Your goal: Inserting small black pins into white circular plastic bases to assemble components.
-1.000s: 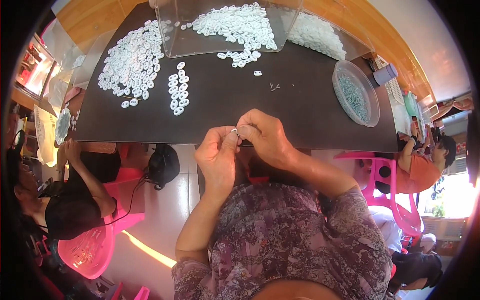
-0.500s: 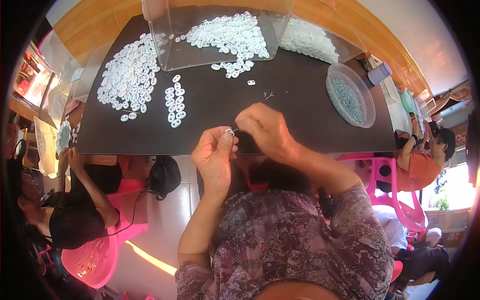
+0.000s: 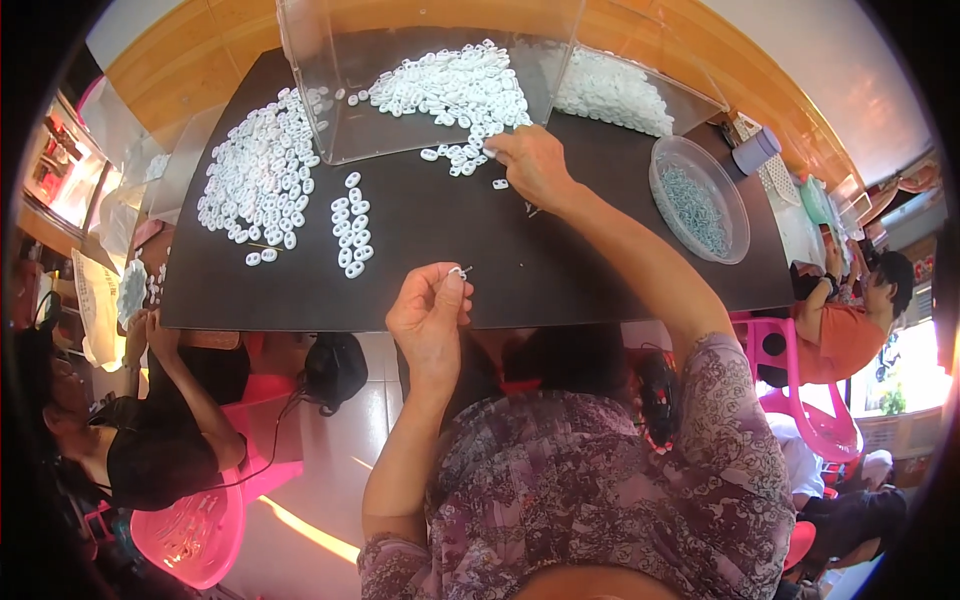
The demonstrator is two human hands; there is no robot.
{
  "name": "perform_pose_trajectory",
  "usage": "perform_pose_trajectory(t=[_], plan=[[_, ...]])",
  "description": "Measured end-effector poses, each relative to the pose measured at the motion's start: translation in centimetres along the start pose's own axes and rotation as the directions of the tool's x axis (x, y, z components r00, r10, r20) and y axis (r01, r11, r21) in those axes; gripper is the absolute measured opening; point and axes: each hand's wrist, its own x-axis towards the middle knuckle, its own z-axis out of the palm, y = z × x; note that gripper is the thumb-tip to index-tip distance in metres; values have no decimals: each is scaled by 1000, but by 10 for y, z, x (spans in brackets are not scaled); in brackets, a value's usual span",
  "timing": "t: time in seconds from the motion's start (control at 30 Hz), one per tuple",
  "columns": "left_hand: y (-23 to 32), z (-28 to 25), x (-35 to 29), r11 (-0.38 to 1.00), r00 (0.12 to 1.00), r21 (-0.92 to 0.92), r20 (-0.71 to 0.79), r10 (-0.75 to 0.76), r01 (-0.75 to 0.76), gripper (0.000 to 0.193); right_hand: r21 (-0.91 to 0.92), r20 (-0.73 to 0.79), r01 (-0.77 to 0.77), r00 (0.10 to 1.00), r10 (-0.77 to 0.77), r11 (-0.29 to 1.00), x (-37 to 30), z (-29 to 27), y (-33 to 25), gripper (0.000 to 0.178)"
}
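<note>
Near the table's front edge, my left hand (image 3: 432, 312) pinches a small white oval plastic piece (image 3: 457, 273) between thumb and fingertips. A thin metal pin sticks out of that piece to the right. My right hand (image 3: 533, 165) is stretched across the table, its fingers drawn together at the loose white pieces (image 3: 462, 158) spilling from the larger heap (image 3: 450, 90). What those fingertips grip, if anything, is hidden. One single white piece (image 3: 500, 184) lies just below the right hand. Small pins (image 3: 531, 209) rest on the dark tabletop beside the right wrist.
A big pile of two-holed white pieces (image 3: 258, 175) is at left, with a neat double column (image 3: 352, 228) beside it. A clear plastic box (image 3: 335, 145) lies around the middle heap. A round tub (image 3: 738, 225) of metal pins stands at right. Other people sit on both sides.
My right hand has moved from beside my left hand out to the white pieces at the middle heap. My left hand stays in place, still pinching the white piece with its pin.
</note>
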Motion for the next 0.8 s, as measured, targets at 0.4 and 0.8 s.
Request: perform_pose_trajectory(t=[0.4, 0.8], plan=[[1, -2, 0, 1000, 1000, 4, 3, 4, -4, 11, 124, 48, -88, 995, 82, 988, -10, -12, -2, 10], [0, -2, -1, 1000, 1000, -7, 3, 18, -18, 12, 86, 155, -155, 978, 141, 984, -2, -11, -15, 18]])
